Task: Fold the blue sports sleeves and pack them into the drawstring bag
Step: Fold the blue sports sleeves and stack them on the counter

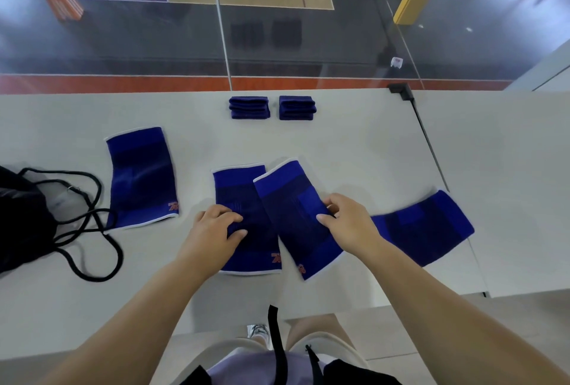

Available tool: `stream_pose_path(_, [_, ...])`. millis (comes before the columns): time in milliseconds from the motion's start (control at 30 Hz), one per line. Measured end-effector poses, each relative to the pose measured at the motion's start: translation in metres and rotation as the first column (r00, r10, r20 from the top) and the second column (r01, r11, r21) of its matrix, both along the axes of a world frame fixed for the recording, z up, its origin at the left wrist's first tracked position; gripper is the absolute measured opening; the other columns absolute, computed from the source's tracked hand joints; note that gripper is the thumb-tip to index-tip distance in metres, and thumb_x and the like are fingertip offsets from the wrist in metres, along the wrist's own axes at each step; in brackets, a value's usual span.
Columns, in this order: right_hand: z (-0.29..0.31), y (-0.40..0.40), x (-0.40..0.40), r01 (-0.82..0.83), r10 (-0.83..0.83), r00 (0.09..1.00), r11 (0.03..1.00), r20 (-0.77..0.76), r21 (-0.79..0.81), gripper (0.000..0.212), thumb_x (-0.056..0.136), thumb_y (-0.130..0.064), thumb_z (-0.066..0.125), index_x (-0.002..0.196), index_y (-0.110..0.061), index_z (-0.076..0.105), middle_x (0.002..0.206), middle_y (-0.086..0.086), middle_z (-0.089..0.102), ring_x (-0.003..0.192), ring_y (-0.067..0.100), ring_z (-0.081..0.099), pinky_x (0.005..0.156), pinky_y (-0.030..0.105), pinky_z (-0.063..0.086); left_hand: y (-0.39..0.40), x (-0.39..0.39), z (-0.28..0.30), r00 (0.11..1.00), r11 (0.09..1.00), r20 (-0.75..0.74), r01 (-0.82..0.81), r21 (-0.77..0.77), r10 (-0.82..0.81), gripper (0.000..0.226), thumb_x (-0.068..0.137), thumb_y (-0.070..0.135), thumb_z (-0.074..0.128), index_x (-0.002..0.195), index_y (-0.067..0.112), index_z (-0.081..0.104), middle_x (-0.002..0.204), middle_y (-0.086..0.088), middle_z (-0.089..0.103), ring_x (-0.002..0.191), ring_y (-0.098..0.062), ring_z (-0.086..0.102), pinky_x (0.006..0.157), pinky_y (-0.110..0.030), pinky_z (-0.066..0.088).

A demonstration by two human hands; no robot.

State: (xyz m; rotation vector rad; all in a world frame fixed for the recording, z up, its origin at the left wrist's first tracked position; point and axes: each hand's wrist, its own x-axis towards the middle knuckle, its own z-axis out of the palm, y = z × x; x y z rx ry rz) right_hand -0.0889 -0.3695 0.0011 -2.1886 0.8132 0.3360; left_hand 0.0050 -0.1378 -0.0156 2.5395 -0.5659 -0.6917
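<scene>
Folding is in hand: the left hand (220,227) lies with fingers loosely curled on one flat blue sleeve (246,221) right of the black bag (21,218), the right hand (345,218) pinches the overlapping sleeve (296,218), which probably needs doubling over next.

Sleeves (142,177): ribbed knit cloth, matt blue. Drawstring bag (21,218): black fabric, slight sheen, cord braided. Table (354,137): smooth, matt, pale grey.
</scene>
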Motion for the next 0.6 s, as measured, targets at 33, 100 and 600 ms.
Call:
stream_pose_path(33, [0.006,0.002,0.001,-0.005,0.004,0.999,1.000,0.032,0.024,0.019,0.091,-0.026,0.058,0.110,-0.025,0.060,0.105,-0.009,0.061,0.095,0.011,0.056,0.081,0.031,0.048,-0.004,0.000,0.005,1.000,0.999,-0.018,-0.019,-0.041,0.019,0.034,0.092,0.033,0.054,0.123,0.019,0.059,0.128,0.001,0.051,0.120,-0.020,0.043,0.103,-0.032,0.037])
stream_pose_path(100, [0.019,0.007,0.002,-0.072,0.064,0.994,0.993,0.085,0.094,0.022,0.092,-0.023,0.057,0.113,-0.024,0.063,0.105,-0.010,0.063,0.095,0.010,0.059,0.079,0.026,0.048,-0.015,0.002,0.016,0.987,0.983,-0.145,-0.095,-0.160,0.072,0.028,0.095,0.034,0.049,0.115,0.022,0.062,0.116,0.006,0.058,0.107,-0.013,0.053,0.093,-0.028,0.043])
stream_pose_path(600, [0.030,0.015,0.005,-0.106,0.105,0.994,0.970,0.018,0.218,0.040,0.092,-0.032,0.057,0.130,-0.022,0.052,0.120,-0.010,0.058,0.105,0.009,0.058,0.082,0.021,0.044,-0.027,0.017,0.050,0.735,0.807,-0.656,-0.488,-0.334,0.172,0.027,0.096,0.009,0.044,0.097,0.025,0.065,0.099,-0.012,0.073,0.090,-0.032,0.070,0.081,-0.055,0.056])
